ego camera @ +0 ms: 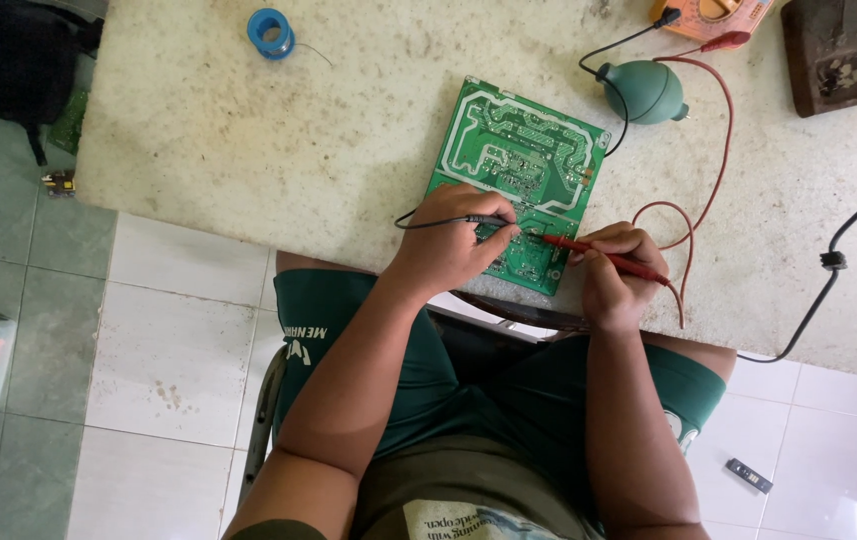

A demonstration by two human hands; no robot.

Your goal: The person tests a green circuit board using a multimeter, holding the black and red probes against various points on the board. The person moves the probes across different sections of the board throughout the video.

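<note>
The green circuit board (pixel 517 180) lies solder side up on the speckled bench (pixel 249 150), near its front edge. The left hand (pixel 449 245) pinches a black probe (pixel 484 220) and the right hand (pixel 614 275) a red probe (pixel 599 252), pen-fashion, so both tips meet the board's near edge. A green rubber bulb (pixel 644 92) sits at one o'clock from the board, a blue solder spool (pixel 271 32) at ten o'clock.
</note>
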